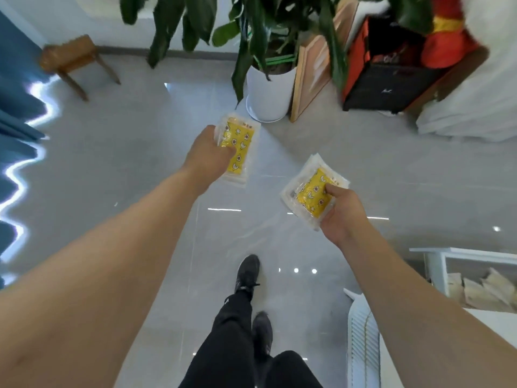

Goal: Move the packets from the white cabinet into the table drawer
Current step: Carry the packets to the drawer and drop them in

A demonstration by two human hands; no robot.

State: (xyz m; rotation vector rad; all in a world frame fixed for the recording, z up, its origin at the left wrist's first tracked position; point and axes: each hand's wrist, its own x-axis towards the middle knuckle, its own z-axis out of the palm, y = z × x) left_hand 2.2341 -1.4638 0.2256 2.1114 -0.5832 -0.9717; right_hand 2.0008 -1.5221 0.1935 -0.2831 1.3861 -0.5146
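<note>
My left hand (pixel 208 152) grips a small stack of clear packets with yellow star-patterned contents (pixel 240 147), held out over the grey tiled floor. My right hand (pixel 340 211) grips a second stack of the same yellow packets (pixel 309 191), thumb on top. At the lower right stands the white cabinet (pixel 436 264), open, with several pale packets (pixel 484 289) still lying inside. The table drawer is not in view.
A potted plant in a white pot (pixel 270 91) stands ahead, a wooden frame (pixel 310 77) leaning beside it. A small wooden stool (pixel 72 60) is at far left near blue curtains. A black and orange bag (pixel 391 79) sits at upper right. My legs and black shoes (pixel 247 273) are below.
</note>
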